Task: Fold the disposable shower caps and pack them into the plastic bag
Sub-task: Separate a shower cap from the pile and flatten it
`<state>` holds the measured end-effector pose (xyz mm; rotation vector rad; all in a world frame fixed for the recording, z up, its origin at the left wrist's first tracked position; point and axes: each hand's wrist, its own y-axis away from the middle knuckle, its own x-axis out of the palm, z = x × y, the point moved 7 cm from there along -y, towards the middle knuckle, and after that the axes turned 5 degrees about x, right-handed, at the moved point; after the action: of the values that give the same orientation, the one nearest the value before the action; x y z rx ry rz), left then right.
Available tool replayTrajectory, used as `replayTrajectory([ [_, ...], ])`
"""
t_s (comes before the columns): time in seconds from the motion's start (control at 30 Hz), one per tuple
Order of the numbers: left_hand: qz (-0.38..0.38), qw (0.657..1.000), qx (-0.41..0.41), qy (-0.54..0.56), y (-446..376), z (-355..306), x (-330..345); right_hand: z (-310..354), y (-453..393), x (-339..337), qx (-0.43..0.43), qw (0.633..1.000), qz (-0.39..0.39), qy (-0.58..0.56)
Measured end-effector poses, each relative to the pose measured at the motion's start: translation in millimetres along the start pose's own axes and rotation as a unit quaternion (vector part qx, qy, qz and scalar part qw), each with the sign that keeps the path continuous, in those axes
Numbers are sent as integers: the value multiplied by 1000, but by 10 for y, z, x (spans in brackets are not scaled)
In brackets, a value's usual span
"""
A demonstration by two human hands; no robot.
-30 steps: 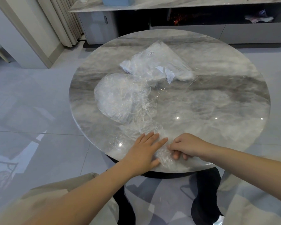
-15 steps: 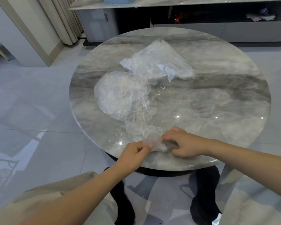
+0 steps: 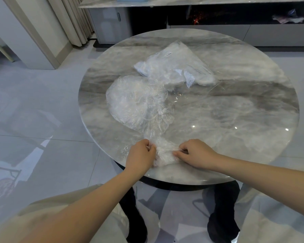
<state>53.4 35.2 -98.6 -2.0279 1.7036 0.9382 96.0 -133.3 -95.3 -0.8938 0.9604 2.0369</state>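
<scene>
**Both hands gripping one cap at the near edge**

I am seeing two hands working at the near rim of the round marble table point(image 3: 235, 106). The left hand point(image 3: 140, 155) and right hand point(image 3: 195, 153) are each curling their fingers into one crumpled shower cap point(image 3: 164, 153) lying between them. One spread cap point(image 3: 135, 102) is resting mid-table, touching one plastic bag point(image 3: 175, 67) lying beyond it.

Table point(image 3: 235, 106): grey-white veined marble look, polished, glossy, with point reflections. Shower cap point(image 3: 165, 151) at the table's near edge: thin clear plastic film, crinkled. Loose caps point(image 3: 135, 102) behind it: same crinkled film. Plastic bag point(image 3: 179, 65) farther back: smooth, clear, shiny. Floor point(image 3: 33, 102) around the table: glossy pale tile.
</scene>
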Motion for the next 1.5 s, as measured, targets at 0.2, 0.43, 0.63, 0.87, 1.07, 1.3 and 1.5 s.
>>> replayTrajectory([
  [0.2,-87,971,158,-158,123,-242,-106,-16,-8,12,43,999,21,16],
  [0.43,36,891,364,-270,345,-360,289,-59,-36,-5,72,997,25,11],
  [0.63,52,885,359,-292,298,-297,305,-55,27,-136,41,996,-49,67],
  [0.87,35,933,309,-178,221,-351,156,290,130,-84,-186,977,-55,89],
  [1.07,14,986,167,-2,136,-241,63,161,-24,-142,-79,994,-59,39],
  [1.3,-70,991,63,-93,21,-132,-60,77,-131,-30,41,997,14,-56],
  [1.5,-67,985,29,-159,-57,8,-112,18,-156,-96,102,995,-4,16],
])
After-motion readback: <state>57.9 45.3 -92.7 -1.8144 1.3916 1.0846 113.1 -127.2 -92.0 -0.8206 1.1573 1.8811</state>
